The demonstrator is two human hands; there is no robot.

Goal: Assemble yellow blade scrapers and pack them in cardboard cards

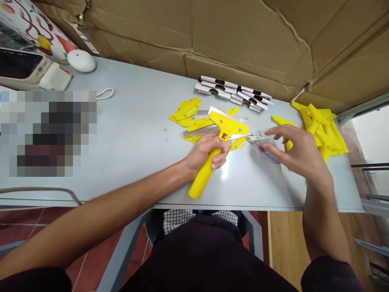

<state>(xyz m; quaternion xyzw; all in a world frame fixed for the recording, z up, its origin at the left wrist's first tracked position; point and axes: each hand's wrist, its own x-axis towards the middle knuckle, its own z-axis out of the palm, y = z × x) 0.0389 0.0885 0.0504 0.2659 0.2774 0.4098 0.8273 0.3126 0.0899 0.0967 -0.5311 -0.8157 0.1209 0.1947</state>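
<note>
My left hand [212,151] is wrapped round the handle of a yellow scraper [203,174]; its wide head with two screws and a pale blade edge points away from me. My right hand [299,152] hovers to the right, thumb and fingers apart, with nothing in it. Just left of its fingers lies a screwdriver [269,155] with a red and clear handle, beside a small cluster of screws [249,140]. Behind the scraper, yellow plastic cover pieces [186,111] and flat metal blades [200,132] lie in a loose pile, partly hidden by the scraper.
Several yellow scraper bodies [323,125] are heaped at the right end. White blade boxes [219,86] are stacked against the cardboard [231,36]. Small nuts [166,139] lie left of the pile. A white mouse [81,61] and a handheld device [22,65] sit far left.
</note>
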